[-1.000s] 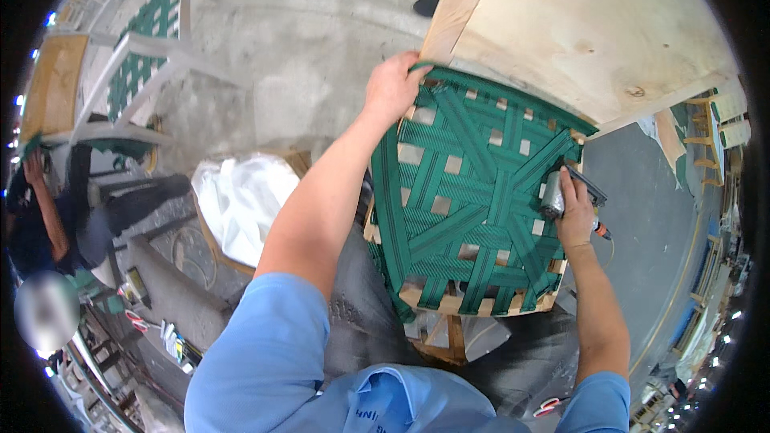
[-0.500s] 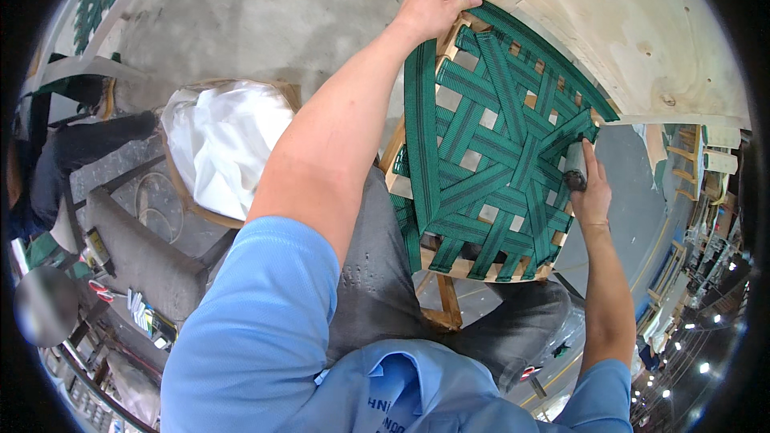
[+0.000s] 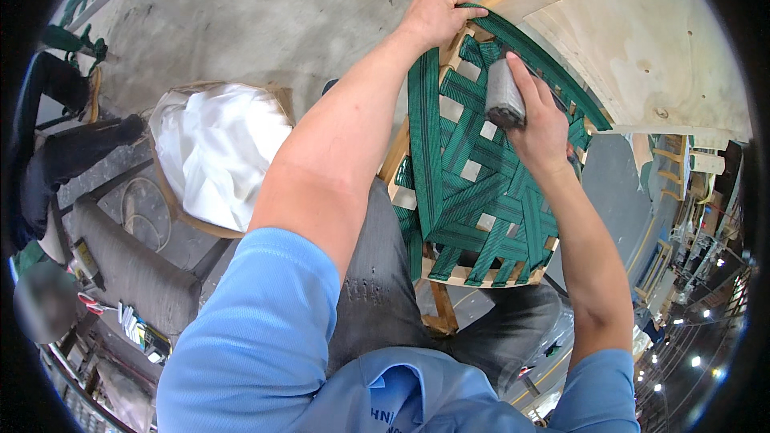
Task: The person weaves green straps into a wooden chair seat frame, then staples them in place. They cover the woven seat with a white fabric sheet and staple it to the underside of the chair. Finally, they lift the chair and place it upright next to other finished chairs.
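Concrete floor [image 3: 265, 24] spreads left of the left hand [image 3: 437, 20], its fingers pinching a green strap [image 3: 521, 34]; beneath them lies the webbed seat frame [image 3: 469, 210], while the right hand [image 3: 543, 128] has its fingers wrapped around a grey tool [image 3: 504, 96]

Furniture workshop indicated by webbing [image 3: 427, 152] on wood frame [image 3: 394, 160], hand tool [image 3: 505, 96], plywood [image 3: 642, 48], concrete floor [image 3: 265, 24], and wooden pieces [image 3: 684, 167] ranged at far right.
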The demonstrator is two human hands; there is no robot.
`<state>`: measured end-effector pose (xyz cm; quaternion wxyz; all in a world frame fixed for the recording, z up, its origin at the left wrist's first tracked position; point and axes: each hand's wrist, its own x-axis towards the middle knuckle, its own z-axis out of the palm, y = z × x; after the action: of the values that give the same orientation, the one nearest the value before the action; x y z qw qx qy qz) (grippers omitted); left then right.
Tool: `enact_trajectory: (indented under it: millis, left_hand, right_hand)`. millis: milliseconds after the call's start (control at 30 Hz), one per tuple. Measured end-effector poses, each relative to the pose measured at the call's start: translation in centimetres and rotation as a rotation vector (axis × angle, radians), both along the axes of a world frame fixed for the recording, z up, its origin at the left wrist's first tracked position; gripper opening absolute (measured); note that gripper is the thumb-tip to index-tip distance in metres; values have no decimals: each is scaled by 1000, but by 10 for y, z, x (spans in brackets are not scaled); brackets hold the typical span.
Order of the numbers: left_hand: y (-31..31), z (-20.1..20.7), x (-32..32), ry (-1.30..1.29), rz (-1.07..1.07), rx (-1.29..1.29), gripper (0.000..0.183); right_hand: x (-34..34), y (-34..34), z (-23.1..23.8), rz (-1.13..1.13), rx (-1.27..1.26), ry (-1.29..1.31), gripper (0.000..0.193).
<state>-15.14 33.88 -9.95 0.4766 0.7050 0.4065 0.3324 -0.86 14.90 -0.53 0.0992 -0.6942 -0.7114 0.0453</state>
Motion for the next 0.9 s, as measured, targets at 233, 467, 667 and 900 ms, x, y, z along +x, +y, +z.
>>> enact_trajectory:
  millis: [233,467,667,900]
  left_hand:
    - [2,-2,-2,-35,-1,3,32]
    - [3,-4,-1,-42,-3,31,29]
    - [3,-4,-2,-52,-11,50,26]
    - [0,-1,-1,-50,-9,-10,25]
  right_hand:
    - [-3,22,-11,-14,-34,-61,91]
    - [-2,26,-17,30,-15,-81,98]
    - [-6,32,-15,41,-25,-126,100]
    - [-1,30,-18,21,-61,-172,99]
